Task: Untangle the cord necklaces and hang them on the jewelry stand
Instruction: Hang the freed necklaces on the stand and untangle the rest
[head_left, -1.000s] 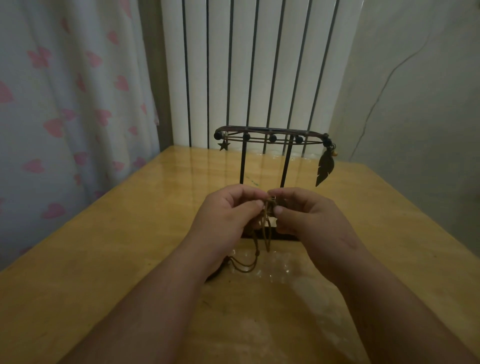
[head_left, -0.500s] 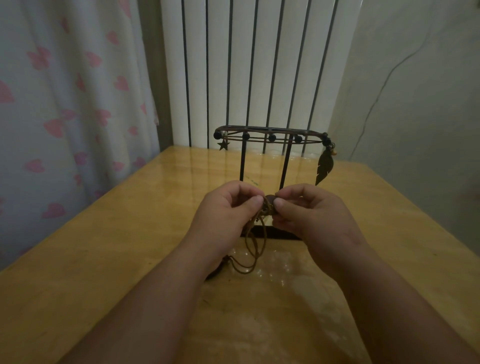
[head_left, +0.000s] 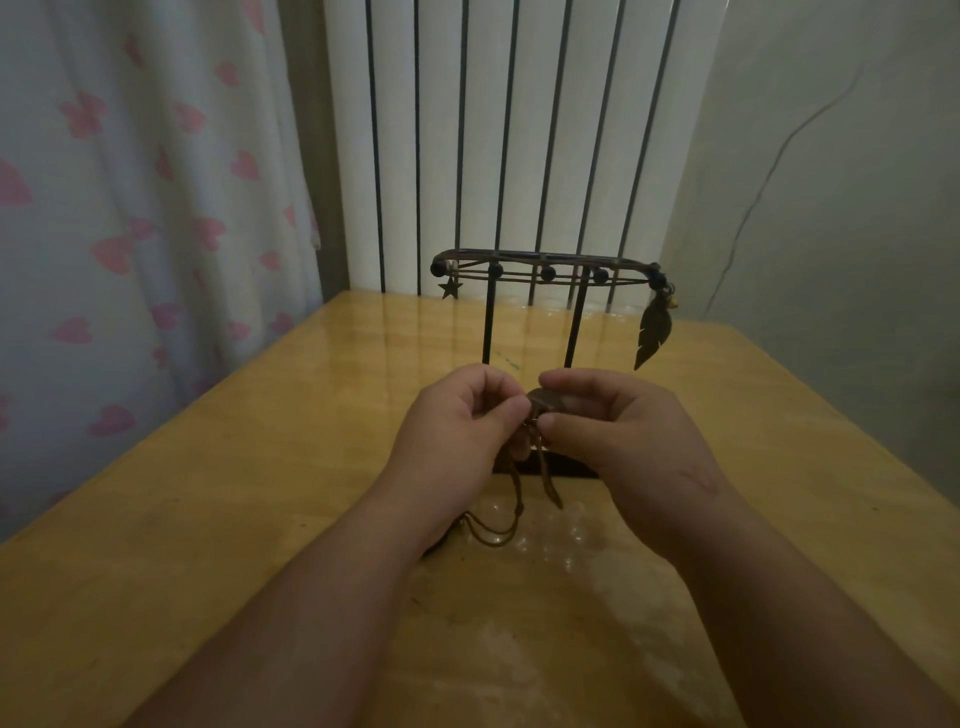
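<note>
A dark metal jewelry stand (head_left: 543, 270) rises at the table's middle on two thin posts. Cord necklaces lie along its top bar; a star charm (head_left: 450, 289) hangs at its left end and a feather pendant (head_left: 653, 335) at its right. In front of the stand, my left hand (head_left: 457, 436) and my right hand (head_left: 618, 436) meet fingertip to fingertip. Between them they pinch a brown cord necklace (head_left: 514, 499) with a dark round pendant (head_left: 545, 401). Its cords dangle down to the table in loops. The stand's base is mostly hidden behind my hands.
The wooden table (head_left: 260, 467) is glossy and runs back to vertical blinds (head_left: 519, 130). A curtain with pink hearts (head_left: 130, 208) hangs along the left edge. A grey wall with a thin cable (head_left: 753, 202) stands to the right.
My hands have shifted slightly upward and the round pendant now shows between my fingertips. The hanging cord loops have swung a little; the stand is unmoved.
</note>
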